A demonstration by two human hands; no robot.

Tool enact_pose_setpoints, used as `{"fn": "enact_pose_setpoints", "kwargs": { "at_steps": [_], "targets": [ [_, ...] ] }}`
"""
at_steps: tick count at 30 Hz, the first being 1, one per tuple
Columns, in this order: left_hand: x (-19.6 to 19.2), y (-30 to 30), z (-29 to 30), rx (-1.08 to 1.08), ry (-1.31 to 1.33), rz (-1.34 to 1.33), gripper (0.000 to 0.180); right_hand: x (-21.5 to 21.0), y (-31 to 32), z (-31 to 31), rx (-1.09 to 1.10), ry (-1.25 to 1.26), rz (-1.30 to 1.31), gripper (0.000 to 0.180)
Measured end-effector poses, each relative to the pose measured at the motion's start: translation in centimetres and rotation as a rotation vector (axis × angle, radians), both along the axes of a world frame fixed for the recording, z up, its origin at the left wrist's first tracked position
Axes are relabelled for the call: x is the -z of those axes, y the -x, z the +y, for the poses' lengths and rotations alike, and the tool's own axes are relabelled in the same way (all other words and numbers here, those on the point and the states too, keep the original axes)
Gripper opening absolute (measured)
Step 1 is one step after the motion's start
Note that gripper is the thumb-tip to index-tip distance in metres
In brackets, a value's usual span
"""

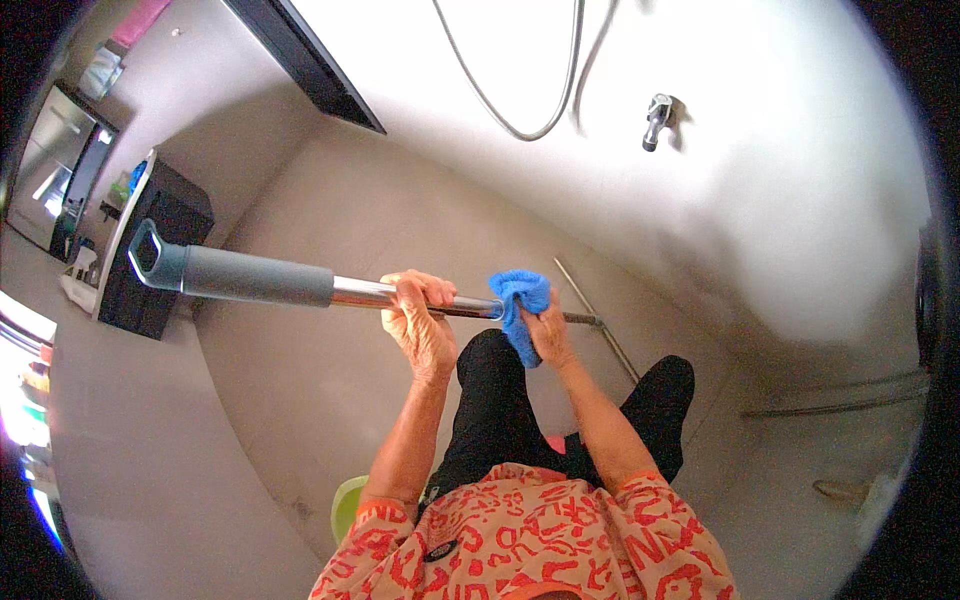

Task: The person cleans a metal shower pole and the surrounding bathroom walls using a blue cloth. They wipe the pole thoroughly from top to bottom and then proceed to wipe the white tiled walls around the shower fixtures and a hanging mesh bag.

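A long-handled floor squeegee slants across in front of me, with a grey grip and hanging loop at its left end. Its shiny metal pole runs right to a thin crossbar low over the floor. My left hand is closed around the pole just past the grey grip. Farther along, my right hand presses a blue cloth around the pole, and part of the cloth hangs below it. The fingertips of my right hand are partly hidden by the cloth.
A chrome tap sticks out of the white wall ahead, near a hanging shower hose. At left stands a dark vanity cabinet. A green basin sits beside my left arm. A metal rail lies to the right.
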State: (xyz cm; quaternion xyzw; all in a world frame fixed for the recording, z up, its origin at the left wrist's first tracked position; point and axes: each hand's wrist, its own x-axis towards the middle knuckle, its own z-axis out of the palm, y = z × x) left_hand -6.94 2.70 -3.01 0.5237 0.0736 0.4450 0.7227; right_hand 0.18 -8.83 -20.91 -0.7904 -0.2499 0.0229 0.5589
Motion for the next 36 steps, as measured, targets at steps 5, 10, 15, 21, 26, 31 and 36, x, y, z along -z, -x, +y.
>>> {"fn": "enact_pose_setpoints", "kwargs": {
  "at_steps": [5, 10, 15, 21, 26, 31, 36],
  "targets": [
    [0.6, -0.1, 0.8, -0.093, 0.027, 0.008, 0.032, 8.1, -2.6, -1.4, -0.047, 0.209, -0.191, 0.031],
    [1.2, -0.1, 1.6, -0.138, 0.008, 0.052, 0.030, 13.5, -4.3, -2.5, -0.006, 0.540, -0.108, 0.027],
    [2.9, -0.5, 0.2, -0.121, 0.013, 0.157, 0.027, 8.6, -2.3, -1.3, -0.017, 0.197, 0.097, 0.023],
    [8.8, -0.7, -1.6, -0.182, -0.024, 0.362, 0.019, 0.2, 2.2, 1.2, 0.084, -0.249, 0.291, 0.021],
    [10.0, -2.7, -1.3, -0.235, 0.394, 0.220, 0.034, 5.6, 2.6, 2.2, 0.264, -0.105, 0.318, 0.027],
    [8.0, -2.6, -0.6, -0.170, 0.393, 0.149, 0.040, 7.9, 0.4, 3.4, 0.523, 0.026, 0.548, 0.045],
    [5.6, -2.0, 1.1, -0.119, 0.290, 0.070, 0.043, 11.2, -4.4, 4.5, 0.635, -0.250, 0.723, 0.051]
  ]
}}
